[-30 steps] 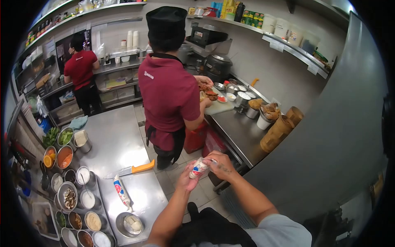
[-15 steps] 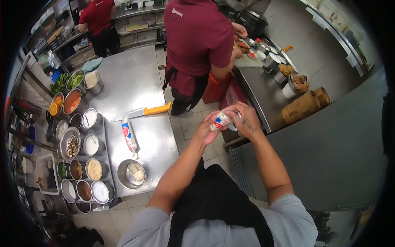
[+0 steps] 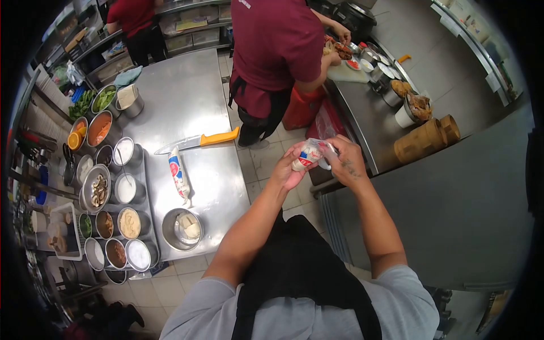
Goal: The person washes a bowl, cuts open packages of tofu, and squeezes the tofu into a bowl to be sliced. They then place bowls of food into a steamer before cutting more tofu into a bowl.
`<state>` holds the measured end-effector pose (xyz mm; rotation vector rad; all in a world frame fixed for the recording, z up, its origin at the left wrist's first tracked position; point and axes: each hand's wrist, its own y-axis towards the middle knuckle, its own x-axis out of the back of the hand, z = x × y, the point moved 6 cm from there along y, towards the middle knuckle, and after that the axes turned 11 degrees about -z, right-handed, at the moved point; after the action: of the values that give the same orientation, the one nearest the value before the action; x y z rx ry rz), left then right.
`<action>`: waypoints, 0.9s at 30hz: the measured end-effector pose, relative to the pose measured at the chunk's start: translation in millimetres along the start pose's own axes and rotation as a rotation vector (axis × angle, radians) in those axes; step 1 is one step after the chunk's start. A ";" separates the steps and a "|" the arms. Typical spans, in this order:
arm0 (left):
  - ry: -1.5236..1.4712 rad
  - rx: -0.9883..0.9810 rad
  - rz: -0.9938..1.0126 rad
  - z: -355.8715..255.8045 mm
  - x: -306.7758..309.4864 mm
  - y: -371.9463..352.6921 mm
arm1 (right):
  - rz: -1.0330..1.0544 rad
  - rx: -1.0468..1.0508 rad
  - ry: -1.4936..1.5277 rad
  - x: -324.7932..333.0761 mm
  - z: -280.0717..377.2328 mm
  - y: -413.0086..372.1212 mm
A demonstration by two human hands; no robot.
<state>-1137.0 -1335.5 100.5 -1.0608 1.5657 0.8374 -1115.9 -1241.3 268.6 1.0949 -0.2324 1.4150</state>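
Observation:
My left hand [image 3: 288, 169] is wrapped round a plastic tube package [image 3: 304, 159] with white contents and red and blue print. My right hand [image 3: 348, 163] pinches the loose clear plastic at the package's end, held out to the right. A second, longer tube package [image 3: 178, 175] with similar print lies on the steel table [image 3: 181, 96]. Beside it is a knife [image 3: 198, 140] with a yellow handle, its blade pointing left. Toward the table's near edge a steel pot [image 3: 169, 228] contains white pieces.
Along the table's left side stand several steel containers [image 3: 129, 222] of ingredients. A person in a maroon shirt [image 3: 275, 42] works at the right-hand counter [image 3: 377, 122], with brown cylindrical containers [image 3: 419, 141] on it. Another person [image 3: 133, 22] stands at the back left.
My right hand has drawn slightly away from my left, and clear plastic now shows stretched between them. More of the package's print is visible. The view has shifted a little.

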 end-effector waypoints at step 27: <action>-0.033 -0.002 -0.055 -0.5 21.3 4.4 | -0.075 -0.132 0.281 2.1 14.7 20.7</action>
<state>-1143.1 -1339.0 80.0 -1.0816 1.5023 0.8154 -1126.4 -1254.8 287.5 0.7794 -0.0803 1.4466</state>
